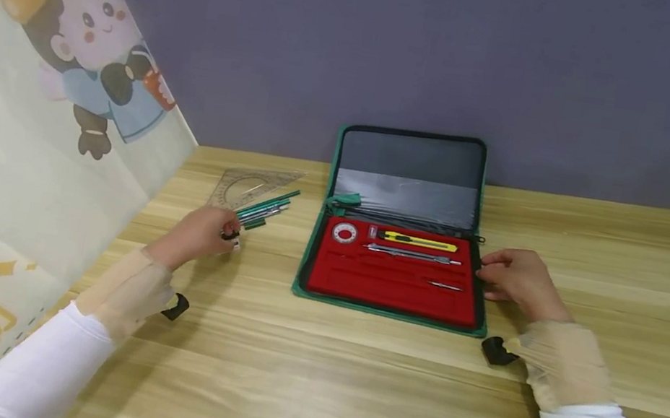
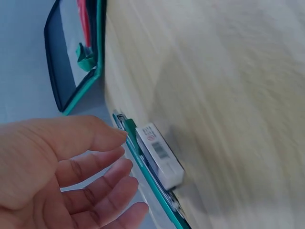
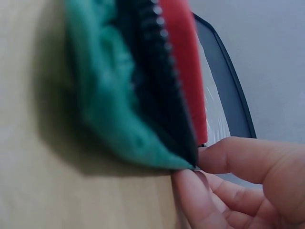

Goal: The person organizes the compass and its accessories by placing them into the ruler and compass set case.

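Observation:
A green zip case lies unfolded on the table, its red tray facing up. At the case's right edge my right hand pinches the rim between thumb and fingers, as the right wrist view shows. My left hand is over the left part of the table, fingers loosely bent. Close to its fingertips in the left wrist view is a small white block with a barcode, apparently an eraser; nothing shows between the fingers. Green pencils and metal pieces lie just beyond that hand.
In the tray sit a yellow utility knife, a compass, a round white disc and a small metal piece. A clear protractor set square lies behind the pencils. A grey wall bounds the table's back.

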Tool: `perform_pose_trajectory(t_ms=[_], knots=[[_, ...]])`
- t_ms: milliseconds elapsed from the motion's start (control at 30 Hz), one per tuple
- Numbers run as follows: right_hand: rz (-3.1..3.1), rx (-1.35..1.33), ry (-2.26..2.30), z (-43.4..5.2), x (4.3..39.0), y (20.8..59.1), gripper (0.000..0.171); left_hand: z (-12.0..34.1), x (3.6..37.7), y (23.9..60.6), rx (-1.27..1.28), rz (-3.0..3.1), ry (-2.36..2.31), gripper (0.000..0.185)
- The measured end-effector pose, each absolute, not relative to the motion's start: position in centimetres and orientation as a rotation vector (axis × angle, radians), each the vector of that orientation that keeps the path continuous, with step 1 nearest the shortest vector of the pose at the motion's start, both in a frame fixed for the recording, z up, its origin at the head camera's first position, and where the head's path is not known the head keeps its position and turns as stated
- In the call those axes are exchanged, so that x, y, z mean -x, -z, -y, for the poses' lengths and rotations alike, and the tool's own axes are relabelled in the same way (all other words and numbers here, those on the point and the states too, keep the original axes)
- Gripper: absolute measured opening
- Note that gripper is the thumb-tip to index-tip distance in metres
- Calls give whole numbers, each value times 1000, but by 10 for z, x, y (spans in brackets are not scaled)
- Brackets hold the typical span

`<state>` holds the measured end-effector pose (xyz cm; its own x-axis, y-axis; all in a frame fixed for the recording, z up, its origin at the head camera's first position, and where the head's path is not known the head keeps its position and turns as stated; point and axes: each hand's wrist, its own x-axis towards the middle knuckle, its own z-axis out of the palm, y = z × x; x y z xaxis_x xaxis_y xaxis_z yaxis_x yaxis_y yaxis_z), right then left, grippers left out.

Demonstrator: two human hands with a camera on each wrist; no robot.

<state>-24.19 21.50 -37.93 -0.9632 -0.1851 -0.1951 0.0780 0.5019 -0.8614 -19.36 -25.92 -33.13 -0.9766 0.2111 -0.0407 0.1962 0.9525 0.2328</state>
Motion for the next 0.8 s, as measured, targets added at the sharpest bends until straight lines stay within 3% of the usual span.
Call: perform_pose_trajectory(t_ms=[267,800], knots=[[-2482,48,1453,-215,244,381,45,275,188,338,-437,-3051,-314,20],[-2451,49,1450,-218,248,385,45,271,187,347,-375,-3067,-243,24]])
